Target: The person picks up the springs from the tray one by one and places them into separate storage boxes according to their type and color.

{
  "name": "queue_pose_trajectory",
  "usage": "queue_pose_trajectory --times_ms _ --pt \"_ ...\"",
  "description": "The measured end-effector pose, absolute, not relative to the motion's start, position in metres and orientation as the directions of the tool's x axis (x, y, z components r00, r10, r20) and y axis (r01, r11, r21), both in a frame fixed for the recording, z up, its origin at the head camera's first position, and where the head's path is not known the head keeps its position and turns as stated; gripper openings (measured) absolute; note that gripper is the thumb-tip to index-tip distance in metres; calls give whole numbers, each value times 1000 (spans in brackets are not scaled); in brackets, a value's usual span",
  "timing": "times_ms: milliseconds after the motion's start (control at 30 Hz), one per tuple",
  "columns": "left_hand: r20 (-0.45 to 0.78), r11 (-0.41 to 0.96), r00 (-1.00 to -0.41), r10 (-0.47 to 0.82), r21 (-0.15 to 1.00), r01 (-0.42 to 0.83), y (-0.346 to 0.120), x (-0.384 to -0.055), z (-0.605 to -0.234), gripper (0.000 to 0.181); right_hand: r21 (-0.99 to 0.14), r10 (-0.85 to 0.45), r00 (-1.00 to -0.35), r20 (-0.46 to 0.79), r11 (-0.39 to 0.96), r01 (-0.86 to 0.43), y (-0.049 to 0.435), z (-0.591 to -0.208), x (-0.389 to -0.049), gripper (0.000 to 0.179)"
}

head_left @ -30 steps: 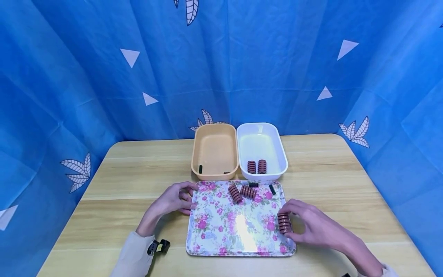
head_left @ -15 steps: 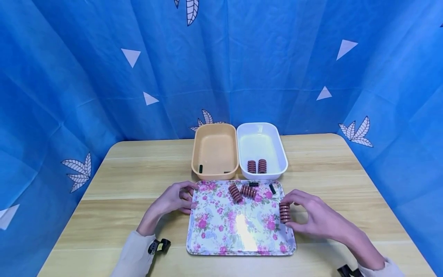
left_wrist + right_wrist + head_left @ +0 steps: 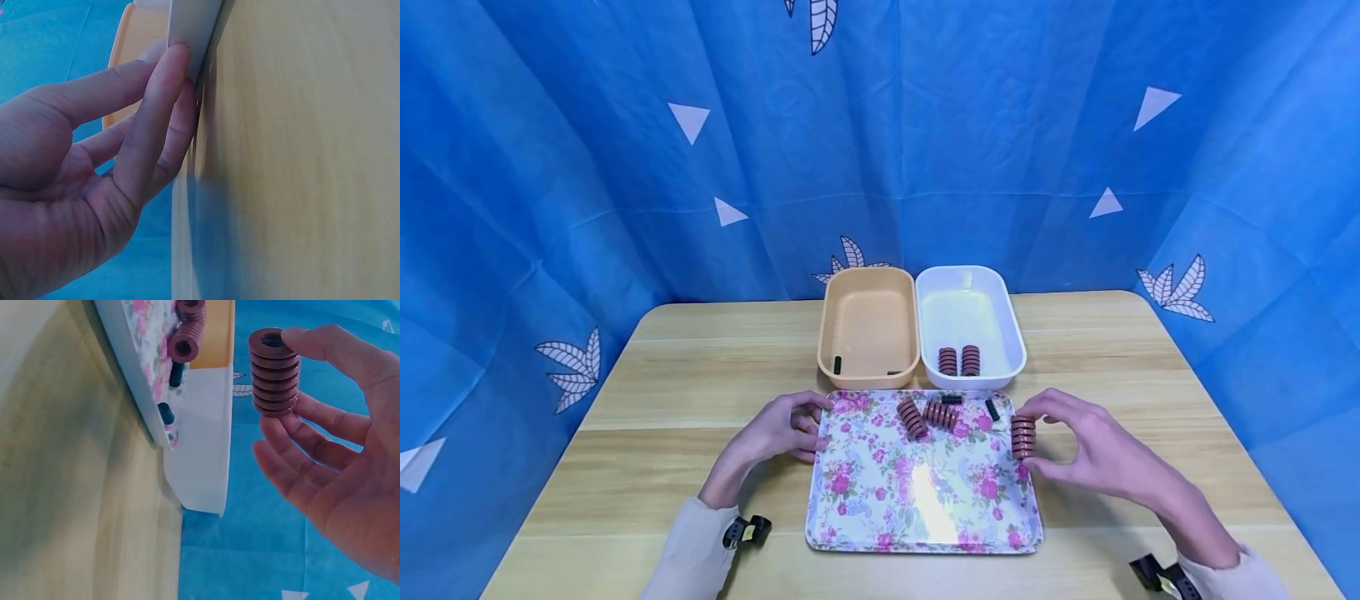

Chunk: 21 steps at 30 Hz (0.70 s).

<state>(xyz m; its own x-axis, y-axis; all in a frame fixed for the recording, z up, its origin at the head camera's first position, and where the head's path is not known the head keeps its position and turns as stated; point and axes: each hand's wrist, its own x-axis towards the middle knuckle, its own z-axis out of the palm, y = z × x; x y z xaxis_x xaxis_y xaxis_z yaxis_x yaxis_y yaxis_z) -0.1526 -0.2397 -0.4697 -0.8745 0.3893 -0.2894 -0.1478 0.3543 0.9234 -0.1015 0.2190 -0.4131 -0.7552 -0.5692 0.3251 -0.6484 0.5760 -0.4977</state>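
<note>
My right hand [image 3: 1093, 442] pinches a brown coil spring [image 3: 1023, 437] end to end, thumb on one end and fingertips on the other. In the right wrist view that spring [image 3: 275, 374] is raised above the table. My left hand [image 3: 778, 429] grips the left edge of the flowered tray [image 3: 865, 521]; the left wrist view shows its fingertips on the tray's side wall [image 3: 190, 31]. Toward the tray's far edge lie two more brown springs, one tilted [image 3: 912, 418] and one lying crosswise [image 3: 940, 414]. Near them are two small dark green springs, one [image 3: 952, 399] at the rim, another [image 3: 992, 409] further right.
Behind the tray stand a peach bin [image 3: 868, 325] and a white bin [image 3: 966, 321], side by side. The peach one holds two small dark springs [image 3: 837, 365]; the white one holds two brown springs [image 3: 970, 361]. A blue curtain [image 3: 895, 150] hangs beyond the wooden table [image 3: 722, 358].
My right hand has lifted the brown spring off the tray's right side and carried it away toward the white bin. The left hand stays at the tray's edge.
</note>
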Motion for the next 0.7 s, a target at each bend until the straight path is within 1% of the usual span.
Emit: queue_pose_trajectory --times_ms 167,400,700 --pt "-295 356 -875 384 922 -154 -241 -153 -469 55 -473 -579 -727 370 556 -684 218 -408 -108 55" --pt "-295 362 -875 383 920 -152 -242 -153 -468 55 -485 -560 -748 355 574 -660 219 -399 -118 56" --pt "-305 360 -873 382 918 -163 -240 -153 -468 56 -472 -563 -730 386 559 -681 220 -389 -135 54"
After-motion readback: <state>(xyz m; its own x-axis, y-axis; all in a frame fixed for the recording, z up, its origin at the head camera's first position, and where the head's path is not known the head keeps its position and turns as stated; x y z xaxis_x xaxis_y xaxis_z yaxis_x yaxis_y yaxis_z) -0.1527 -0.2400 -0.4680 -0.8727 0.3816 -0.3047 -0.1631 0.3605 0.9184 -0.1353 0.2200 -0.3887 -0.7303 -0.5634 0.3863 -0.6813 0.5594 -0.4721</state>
